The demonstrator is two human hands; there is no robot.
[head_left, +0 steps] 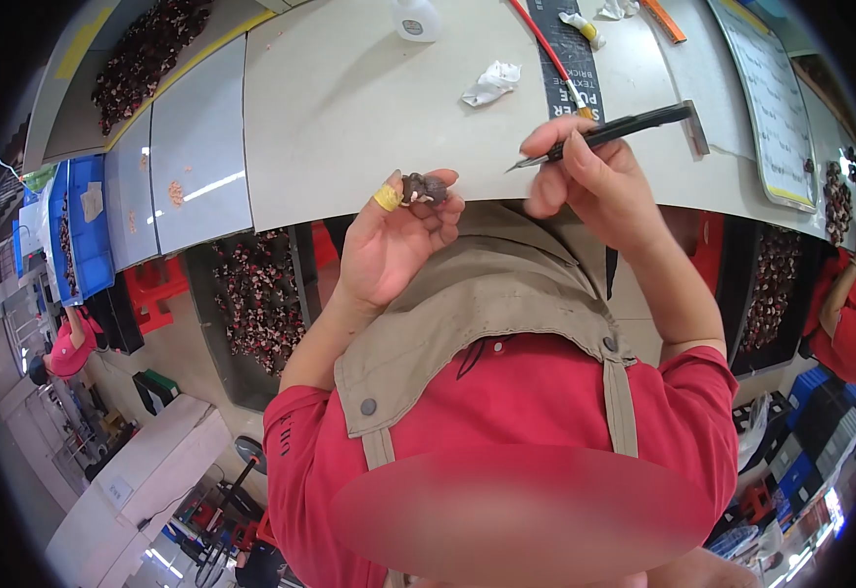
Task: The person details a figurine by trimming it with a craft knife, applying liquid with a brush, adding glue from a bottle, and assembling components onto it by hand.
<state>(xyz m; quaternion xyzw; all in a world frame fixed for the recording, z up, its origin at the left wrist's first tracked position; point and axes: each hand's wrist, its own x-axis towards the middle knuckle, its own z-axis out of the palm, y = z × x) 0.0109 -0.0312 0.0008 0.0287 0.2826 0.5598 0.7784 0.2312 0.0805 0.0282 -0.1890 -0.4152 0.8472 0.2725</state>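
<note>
My left hand [389,240] has its thumb and fingers closed around a small dark brown moulded piece [424,189] with pale pinkish spots, held over the table's front edge. Yellow tape [388,197] is wrapped around one digit of that hand. In my right hand [599,181] is a slim black craft knife [634,124], gripped like a pen. Its thin pointed tip faces left, toward the dark piece but apart from it. The exact kind of the small piece is too small to make out.
On the table [349,108] lie crumpled tissue [492,84], a red-handled brush [545,44], a white bottle [415,20] and an orange box-like strip [664,20]. A chart [766,108] lies right. Trays of small dark-red pieces [259,299] flank my body. Other people work at both sides.
</note>
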